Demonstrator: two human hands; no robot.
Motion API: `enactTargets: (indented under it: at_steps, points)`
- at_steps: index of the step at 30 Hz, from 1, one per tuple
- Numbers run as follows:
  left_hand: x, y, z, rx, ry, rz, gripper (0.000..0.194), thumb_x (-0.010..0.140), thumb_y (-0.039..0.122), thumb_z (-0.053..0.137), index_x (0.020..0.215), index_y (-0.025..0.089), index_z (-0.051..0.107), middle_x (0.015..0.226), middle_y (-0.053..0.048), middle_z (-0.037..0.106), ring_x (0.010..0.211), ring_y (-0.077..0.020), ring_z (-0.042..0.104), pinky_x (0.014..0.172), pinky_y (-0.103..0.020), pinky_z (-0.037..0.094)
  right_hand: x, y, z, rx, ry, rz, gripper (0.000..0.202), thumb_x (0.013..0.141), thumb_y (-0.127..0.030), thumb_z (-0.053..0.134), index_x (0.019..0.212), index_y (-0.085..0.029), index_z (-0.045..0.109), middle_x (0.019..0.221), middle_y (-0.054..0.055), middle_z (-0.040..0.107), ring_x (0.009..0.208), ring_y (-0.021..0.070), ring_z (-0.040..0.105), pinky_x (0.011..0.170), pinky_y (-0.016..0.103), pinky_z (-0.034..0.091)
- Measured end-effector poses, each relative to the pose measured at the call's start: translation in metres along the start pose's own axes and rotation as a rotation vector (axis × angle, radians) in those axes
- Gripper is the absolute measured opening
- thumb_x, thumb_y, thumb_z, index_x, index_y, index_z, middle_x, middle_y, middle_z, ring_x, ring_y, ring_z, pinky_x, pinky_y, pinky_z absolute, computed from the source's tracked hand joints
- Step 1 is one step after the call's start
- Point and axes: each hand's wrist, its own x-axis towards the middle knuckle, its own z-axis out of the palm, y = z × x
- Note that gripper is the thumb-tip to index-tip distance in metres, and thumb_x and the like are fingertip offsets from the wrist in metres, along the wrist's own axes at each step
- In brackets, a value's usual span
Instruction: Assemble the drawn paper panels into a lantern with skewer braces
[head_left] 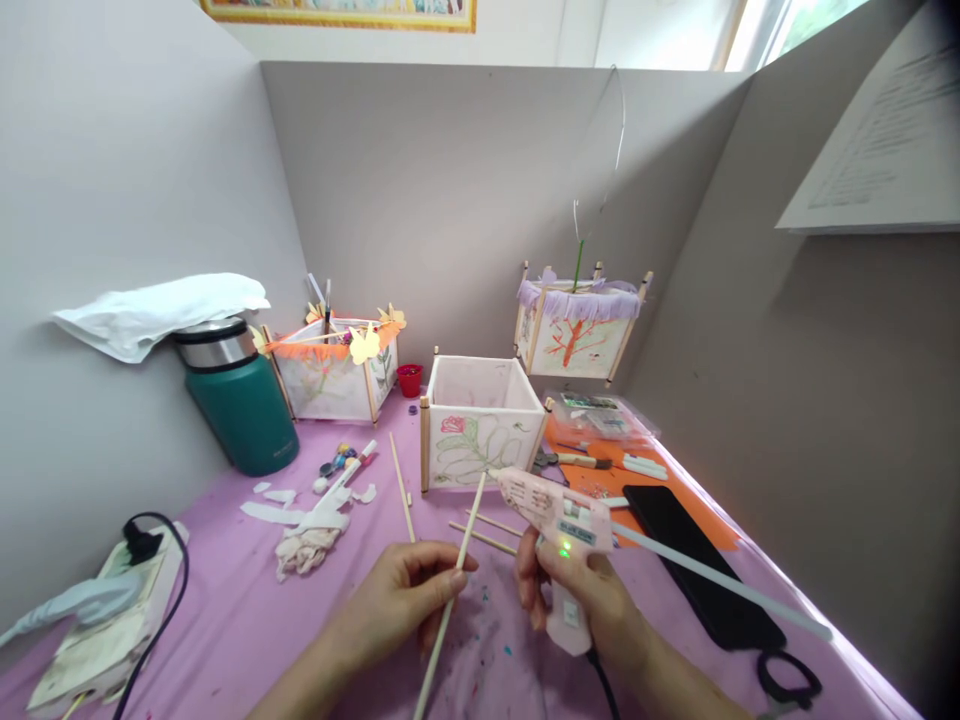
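Note:
Between the thumb and fingers of my left hand is a thin wooden stick, slanting up and away. My right hand is wrapped round the handle of a pale pink glue gun with a green light lit. The gun's nozzle points left, close to the stick's upper end; whether they touch I cannot tell. A long white glue stick sticks out of its back. Just behind stands a white box frame with wooden corner posts and a drawn flower. More thin sticks lie on the purple cloth.
Decorated lanterns stand at the back left and back right. A green bottle and power strip are left. Orange paper, a black phone and scissors lie right. Crumpled tissue is left of centre.

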Motion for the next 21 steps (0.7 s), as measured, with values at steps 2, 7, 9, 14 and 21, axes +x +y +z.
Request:
enactTargets:
  at_steps: [2, 7, 9, 14, 21]
  points:
    - [0.0002, 0.0000, 0.0001, -0.003, 0.006, -0.001, 0.044, 0.075, 0.050, 0.062, 0.097, 0.013, 0.064, 0.041, 0.006, 0.047, 0.034, -0.0073, 0.043, 0.036, -0.018, 0.029, -0.0004, 0.0000, 0.0003, -0.002, 0.002, 0.008, 0.037, 0.080, -0.050, 0.057, 0.074, -0.014, 0.055, 0.060, 0.001, 0.059, 0.045, 0.0098, 0.053, 0.045, 0.021, 0.039]
    - [0.0009, -0.0008, -0.0006, -0.013, 0.016, -0.009, 0.044, 0.072, 0.051, 0.064, 0.096, 0.013, 0.064, 0.042, 0.006, 0.047, 0.033, -0.0076, 0.043, 0.036, -0.018, 0.030, -0.0011, -0.0008, 0.0012, 0.001, 0.017, 0.029, 0.037, 0.079, -0.050, 0.059, 0.073, -0.013, 0.055, 0.059, 0.001, 0.058, 0.046, 0.0099, 0.053, 0.045, 0.021, 0.040]
    - [0.0011, -0.0011, -0.0009, -0.017, 0.021, -0.013, 0.045, 0.072, 0.051, 0.064, 0.096, 0.013, 0.064, 0.042, 0.006, 0.047, 0.033, -0.0074, 0.042, 0.035, -0.018, 0.029, -0.0010, -0.0002, 0.0010, 0.009, 0.023, 0.037, 0.037, 0.079, -0.050, 0.059, 0.073, -0.013, 0.055, 0.058, 0.001, 0.058, 0.046, 0.0095, 0.053, 0.045, 0.021, 0.040]
    - [0.0009, -0.0017, -0.0010, -0.017, 0.035, -0.003, 0.046, 0.071, 0.051, 0.066, 0.096, 0.013, 0.065, 0.043, 0.006, 0.047, 0.034, -0.0069, 0.042, 0.036, -0.018, 0.030, -0.0009, 0.0018, 0.0002, -0.001, 0.029, 0.054, 0.038, 0.078, -0.051, 0.059, 0.072, -0.013, 0.054, 0.058, 0.001, 0.058, 0.045, 0.0092, 0.052, 0.044, 0.020, 0.039]
    - [0.0007, -0.0010, -0.0018, -0.005, 0.038, -0.001, 0.047, 0.071, 0.052, 0.065, 0.096, 0.012, 0.065, 0.042, 0.006, 0.046, 0.034, -0.0070, 0.041, 0.036, -0.018, 0.029, -0.0009, 0.0020, 0.0003, -0.006, 0.044, 0.054, 0.039, 0.078, -0.051, 0.059, 0.070, -0.013, 0.054, 0.057, 0.001, 0.057, 0.045, 0.0088, 0.052, 0.043, 0.019, 0.039]
